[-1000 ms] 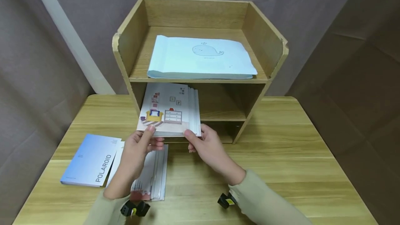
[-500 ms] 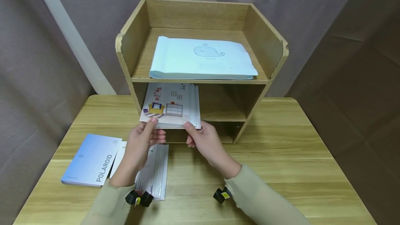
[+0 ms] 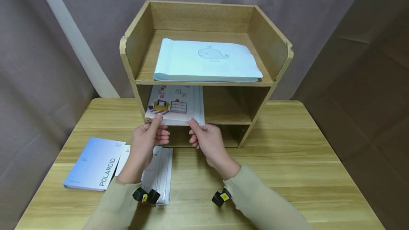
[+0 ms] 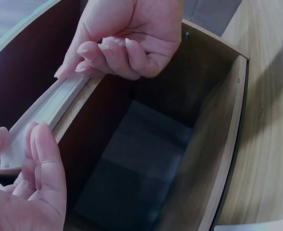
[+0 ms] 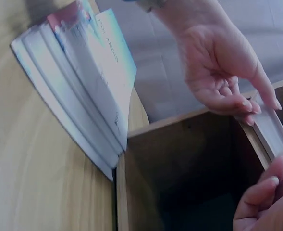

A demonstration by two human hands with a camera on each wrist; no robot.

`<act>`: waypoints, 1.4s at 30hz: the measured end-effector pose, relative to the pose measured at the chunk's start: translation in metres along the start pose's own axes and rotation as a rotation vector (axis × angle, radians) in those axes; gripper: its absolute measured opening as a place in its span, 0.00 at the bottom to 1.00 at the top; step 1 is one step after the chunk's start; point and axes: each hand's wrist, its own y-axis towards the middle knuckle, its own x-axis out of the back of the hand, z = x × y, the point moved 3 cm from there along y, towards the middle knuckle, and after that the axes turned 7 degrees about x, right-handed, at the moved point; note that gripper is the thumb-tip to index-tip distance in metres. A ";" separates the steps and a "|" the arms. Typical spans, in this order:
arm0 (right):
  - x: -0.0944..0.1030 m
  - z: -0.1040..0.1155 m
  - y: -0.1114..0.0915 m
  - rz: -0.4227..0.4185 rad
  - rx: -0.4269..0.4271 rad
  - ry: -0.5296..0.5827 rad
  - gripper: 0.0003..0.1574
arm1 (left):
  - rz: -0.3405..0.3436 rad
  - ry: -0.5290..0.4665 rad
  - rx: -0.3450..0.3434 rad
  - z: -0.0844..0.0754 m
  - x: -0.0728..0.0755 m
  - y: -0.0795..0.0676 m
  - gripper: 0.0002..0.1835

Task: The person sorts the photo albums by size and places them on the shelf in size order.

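Observation:
A stack of thin white books (image 3: 174, 111), its top cover drawn with a yellow armchair and a chest of drawers, lies mostly inside the left side of the middle shelf. Its front edge sticks out a little past the shelf board. My left hand (image 3: 145, 139) pinches the left front corner, thumb on top and fingers below. At the right front corner, my right hand (image 3: 207, 141) holds it likewise. From the left wrist view, the page edges (image 4: 45, 115) rest along the shelf board between both hands. The far end is hidden under the upper shelf.
The wooden shelf unit (image 3: 204, 83) stands at the back of the table (image 3: 287, 173). On its top level lies a pale whale-printed packet (image 3: 204, 59). A blue POLAROID book (image 3: 94, 164) and another stack of white books (image 3: 159, 176) lie at the front left.
Both hands have pushed the stack of books deeper into the middle shelf, away from the person. The other books and the whale-printed packet stay put.

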 end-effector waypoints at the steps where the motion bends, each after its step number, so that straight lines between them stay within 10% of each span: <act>1: -0.001 0.000 0.000 -0.014 -0.007 0.013 0.36 | -0.008 -0.005 0.004 0.000 -0.001 0.001 0.34; 26: -0.005 -0.011 -0.005 -0.001 -0.023 0.066 0.38 | -0.017 0.023 -0.018 -0.001 -0.005 -0.011 0.30; 35: 0.000 -0.026 -0.016 0.057 -0.006 0.022 0.31 | 0.012 0.421 -0.193 0.011 0.008 -0.030 0.28; 42: -0.004 -0.044 -0.028 0.166 -0.098 0.003 0.35 | -0.001 0.758 -0.154 0.026 0.030 -0.043 0.44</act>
